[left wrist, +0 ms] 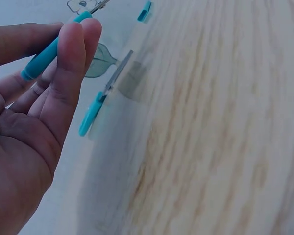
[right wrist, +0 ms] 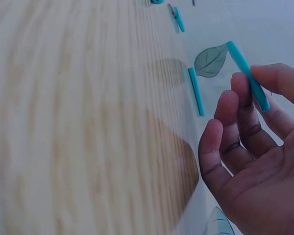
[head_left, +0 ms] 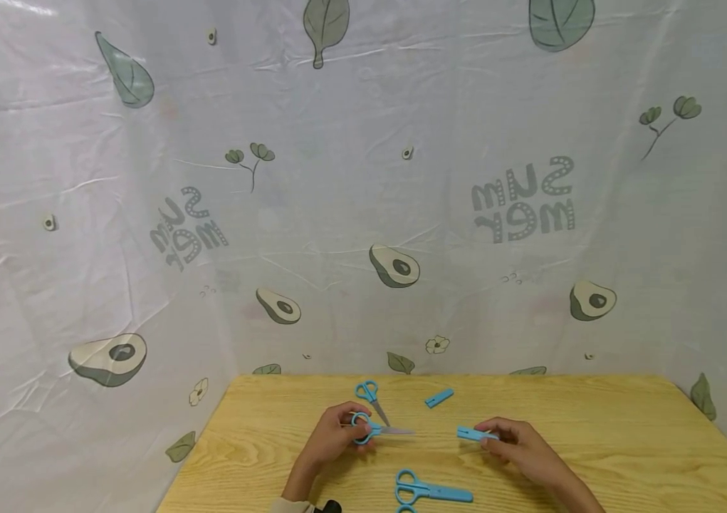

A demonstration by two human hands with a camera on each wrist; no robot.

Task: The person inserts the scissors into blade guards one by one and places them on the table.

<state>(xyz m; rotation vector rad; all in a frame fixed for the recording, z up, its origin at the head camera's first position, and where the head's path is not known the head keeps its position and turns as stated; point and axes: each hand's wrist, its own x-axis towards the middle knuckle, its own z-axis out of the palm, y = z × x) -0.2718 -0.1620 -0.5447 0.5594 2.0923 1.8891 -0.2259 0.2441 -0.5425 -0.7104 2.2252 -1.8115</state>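
Observation:
My left hand (head_left: 335, 436) pinches a pair of blue-handled scissors (head_left: 395, 430) by the handle loops, its bare blades pointing right. In the left wrist view the handle (left wrist: 41, 58) sits between thumb and fingers. A blue blade cover (head_left: 473, 433) is pinched by my right hand (head_left: 525, 449), its near end toward the scissors' tips, with a gap between them. The right wrist view shows this cover (right wrist: 247, 73) held slantwise between thumb and fingertips, the other fingers loosely bent.
Behind the left hand lie uncovered scissors (head_left: 372, 400) on the wooden table (head_left: 626, 442). Another blade cover (head_left: 439, 397) rests to their right. Closer to me, scissors (head_left: 433, 491) lie with their blades covered, and another blue loop (head_left: 406, 509) shows at the bottom edge. A patterned sheet (head_left: 350, 214) hangs behind.

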